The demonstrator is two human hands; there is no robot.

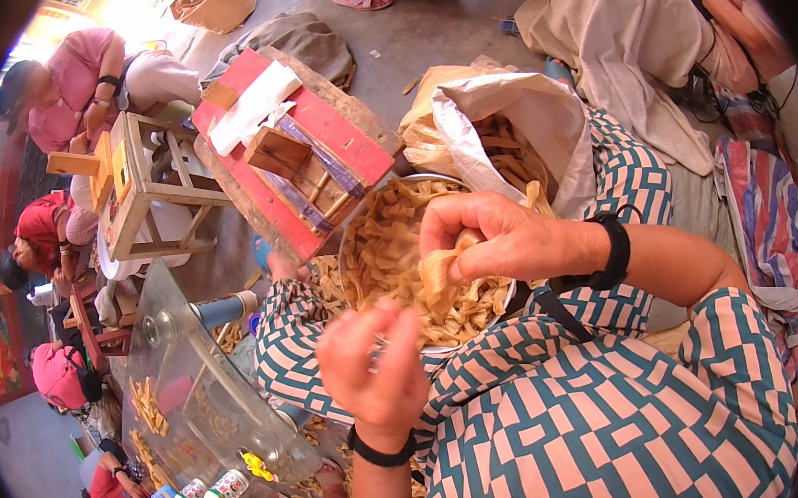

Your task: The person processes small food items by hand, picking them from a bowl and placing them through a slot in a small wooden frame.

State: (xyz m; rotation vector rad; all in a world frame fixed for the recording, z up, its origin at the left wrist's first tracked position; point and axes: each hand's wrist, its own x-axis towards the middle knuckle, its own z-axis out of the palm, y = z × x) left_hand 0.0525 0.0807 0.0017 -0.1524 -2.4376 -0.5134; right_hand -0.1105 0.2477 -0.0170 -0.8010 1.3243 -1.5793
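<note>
My right hand is closed on a pale yellow-brown leaf-like strip, pinched between thumb and fingers above a metal basin. Many similar folded strips fill the basin, which sits between my legs. To its left side my left hand is raised with bent fingers; it is blurred, and whether it holds something small cannot be told. A white woven sack with its mouth spread stands beyond my right hand, with longer brown strips inside.
A red board bearing a wooden jig and white cloth stands ahead. At left are a glass-topped table with strips and bottles, and a wooden stool. Several people sit at the left; another person sits at the upper right.
</note>
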